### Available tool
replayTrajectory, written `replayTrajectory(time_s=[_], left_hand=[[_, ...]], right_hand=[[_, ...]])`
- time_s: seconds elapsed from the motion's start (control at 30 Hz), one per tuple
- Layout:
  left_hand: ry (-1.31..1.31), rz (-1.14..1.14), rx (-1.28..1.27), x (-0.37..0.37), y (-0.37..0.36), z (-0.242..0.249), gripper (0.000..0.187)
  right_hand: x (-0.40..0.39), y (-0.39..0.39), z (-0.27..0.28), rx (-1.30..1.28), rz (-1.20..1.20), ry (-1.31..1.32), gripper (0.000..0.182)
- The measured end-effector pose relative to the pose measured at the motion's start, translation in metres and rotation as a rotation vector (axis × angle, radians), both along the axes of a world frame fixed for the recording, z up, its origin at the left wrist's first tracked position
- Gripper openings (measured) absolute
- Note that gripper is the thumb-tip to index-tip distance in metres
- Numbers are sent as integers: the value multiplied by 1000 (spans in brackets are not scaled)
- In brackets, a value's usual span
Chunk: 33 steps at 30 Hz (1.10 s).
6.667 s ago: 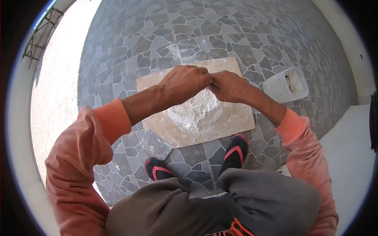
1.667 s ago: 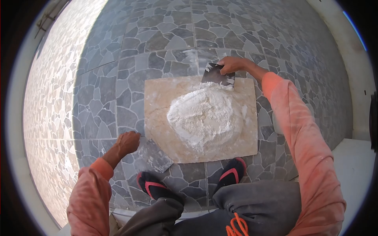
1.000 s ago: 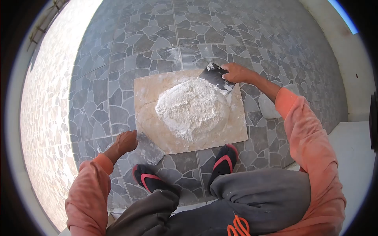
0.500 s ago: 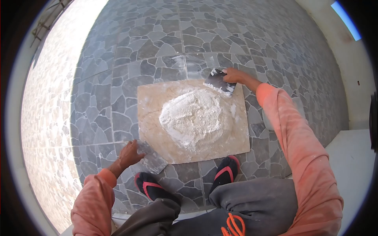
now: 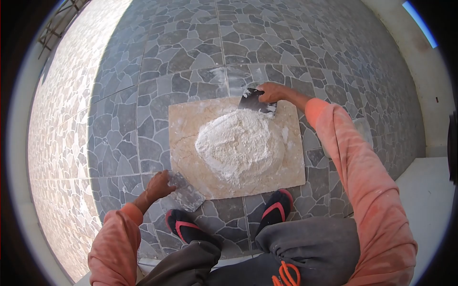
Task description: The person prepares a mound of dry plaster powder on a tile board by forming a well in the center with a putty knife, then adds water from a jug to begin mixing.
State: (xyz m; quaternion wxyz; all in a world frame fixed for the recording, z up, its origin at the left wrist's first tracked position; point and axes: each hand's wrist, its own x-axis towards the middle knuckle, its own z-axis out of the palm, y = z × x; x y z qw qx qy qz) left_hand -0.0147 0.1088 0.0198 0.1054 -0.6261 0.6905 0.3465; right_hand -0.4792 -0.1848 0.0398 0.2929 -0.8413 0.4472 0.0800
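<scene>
A heap of white powder [image 5: 236,145] lies on a beige tile [image 5: 186,176]. My right hand [image 5: 272,93] is closed on a black scraper [image 5: 255,101], whose lower edge meets the far side of the heap. White powder clings to that blade. Near the tile's front left corner, my left hand [image 5: 160,185] grips a flat grey scraper [image 5: 187,193] smeared with white. This second blade is held low, apart from the heap, overlapping the tile's corner in view.
Grey stone-patterned floor [image 5: 114,138] surrounds the tile, with white smears beyond its far edge. My feet in black and red flip-flops [image 5: 276,209] stand close to its near edge. A pale, partly hidden object [image 5: 363,131] lies behind my right forearm. A wall [image 5: 405,62] rises at right.
My right hand has moved a little to the left with the black scraper, bringing its blade along the far edge of the heap. My left hand has hardly shifted.
</scene>
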Motion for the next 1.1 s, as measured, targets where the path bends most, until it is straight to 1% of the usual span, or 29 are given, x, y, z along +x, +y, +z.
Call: replayTrajectory(time_s=[0.1, 0.3, 0.4, 0.5, 0.6, 0.7, 0.8, 0.83, 0.93, 1.0, 1.1], left_hand=[[15, -31, -56, 2, -2, -5, 46], [17, -25, -1, 4, -5, -6, 49], [9, 0, 33, 3, -6, -3, 51], [-1, 56, 89, 2, -6, 2, 52], [3, 87, 35, 8, -2, -8, 49], [27, 23, 21, 14, -3, -9, 47], [96, 157, 219, 13, -8, 4, 44], [127, 153, 212, 14, -7, 6, 40], [177, 247, 270, 16, -8, 12, 41], [204, 218, 272, 18, -9, 11, 41], [227, 161, 271, 20, -12, 11, 44]], right_hand=[[-3, 2, 11, 36, -26, -19, 47], [-13, 7, 19, 86, -11, -34, 44], [-22, 20, 25, 47, -56, -58, 47], [-24, 33, 29, 95, -110, -53, 44], [-27, 51, 33, 131, -220, -102, 36], [-28, 68, 36, 125, -278, -151, 36], [-22, 91, 49, 108, -318, -251, 36], [-20, 94, 47, 96, -314, -219, 37], [-16, 105, 50, 89, -318, -145, 37], [-12, 114, 55, 120, -340, -128, 37], [-1, 127, 63, 101, -328, -129, 36]])
